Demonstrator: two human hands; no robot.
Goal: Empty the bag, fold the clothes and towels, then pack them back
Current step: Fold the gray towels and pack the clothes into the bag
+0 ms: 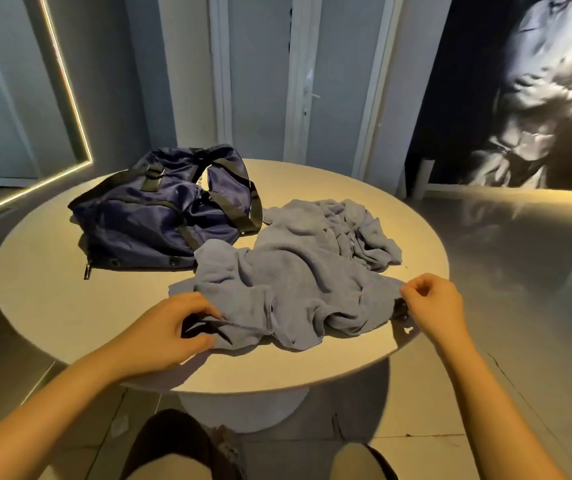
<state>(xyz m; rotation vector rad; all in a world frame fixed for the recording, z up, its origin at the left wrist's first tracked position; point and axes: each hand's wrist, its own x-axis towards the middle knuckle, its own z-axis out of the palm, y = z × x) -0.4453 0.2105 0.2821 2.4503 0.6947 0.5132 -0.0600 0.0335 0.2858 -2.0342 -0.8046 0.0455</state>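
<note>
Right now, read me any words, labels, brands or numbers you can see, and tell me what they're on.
No text here can be read.
Navy bag: a pale patch near its top, too blurred to read.
Blue garment, table, wall picture: no lettering visible.

Left hand (pixel 170 327), right hand (pixel 429 303) on blue garment (pixel 298 271)

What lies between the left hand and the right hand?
Head view: the crumpled blue garment, its near edge held by left hand and right hand.
</note>
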